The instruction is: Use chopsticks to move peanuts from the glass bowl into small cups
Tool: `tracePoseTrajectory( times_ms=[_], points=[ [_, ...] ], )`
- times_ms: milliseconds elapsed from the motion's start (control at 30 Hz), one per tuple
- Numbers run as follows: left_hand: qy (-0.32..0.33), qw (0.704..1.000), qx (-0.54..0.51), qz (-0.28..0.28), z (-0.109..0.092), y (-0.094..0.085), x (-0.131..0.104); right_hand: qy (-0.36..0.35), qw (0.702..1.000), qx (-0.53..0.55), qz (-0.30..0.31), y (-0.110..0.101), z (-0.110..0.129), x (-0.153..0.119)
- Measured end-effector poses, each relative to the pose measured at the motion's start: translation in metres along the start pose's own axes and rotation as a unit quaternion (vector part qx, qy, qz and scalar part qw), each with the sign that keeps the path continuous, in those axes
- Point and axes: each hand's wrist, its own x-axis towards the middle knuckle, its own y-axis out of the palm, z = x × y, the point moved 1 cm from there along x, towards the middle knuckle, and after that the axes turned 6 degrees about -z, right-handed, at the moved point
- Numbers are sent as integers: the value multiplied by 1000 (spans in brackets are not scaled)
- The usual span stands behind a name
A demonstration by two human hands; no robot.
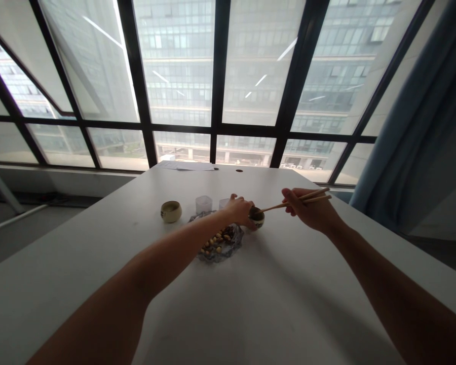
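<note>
My left hand (pixel 240 210) grips a small dark-mouthed bowl (pixel 259 221) by its left side, tilting it toward the right. In my right hand (pixel 307 208) is a pair of wooden chopsticks (pixel 314 196), their tips reaching into the mouth of that bowl. What lies inside the bowl is too dark to make out. Under my left forearm rests a crumpled clear plastic bag (pixel 228 251), partly hidden by the arm. Several brown and tan nut-like pieces (pixel 218 242) lie on it.
A second small beige bowl (pixel 171 212) stands on the white table (pixel 137 253) at the left. Behind the bag are a clear plastic cup (pixel 203 204) and another one (pixel 223 203), partly covered by my hand. Papers (pixel 190 166) lie at the far edge, before the windows.
</note>
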Motion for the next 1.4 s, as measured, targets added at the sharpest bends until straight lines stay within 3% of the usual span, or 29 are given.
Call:
tracePoseTrajectory(
  times_ms=[200, 333, 433, 567, 633, 767, 900, 1133, 1267, 1400],
  points=[
    [-11, 999, -2, 38, 3, 2, 5, -7, 982, 79, -173, -4, 15, -5],
    [9, 999, -32, -3, 22, -11, -12, 0, 968, 145, -204, -5, 28, -9],
    [-13, 995, -47, -81, 53, -27, -46, 11, 977, 158, -145, 0, 38, -12],
    [-70, 971, -34, -225, 109, -39, -104, 27, 989, 136, 47, 21, 44, -21],
    [-109, 959, -24, -259, 135, -33, -130, 12, 986, 124, 108, 35, 43, -28],
    [-170, 942, -25, -287, 166, -9, -166, -64, 983, 115, 131, 60, 37, -40],
    [-206, 927, -50, -309, 171, 14, -182, -93, 984, 124, 85, 74, 31, -48],
    [-254, 907, -100, -322, 165, 31, -190, 19, 973, 229, 14, 75, 32, -52],
    [-254, 907, -100, -320, 165, 31, -191, 96, 963, 251, 29, 76, 33, -51],
    [-253, 908, -99, -319, 164, 30, -191, 120, 955, 253, 97, 86, 30, -55]
  ],
)
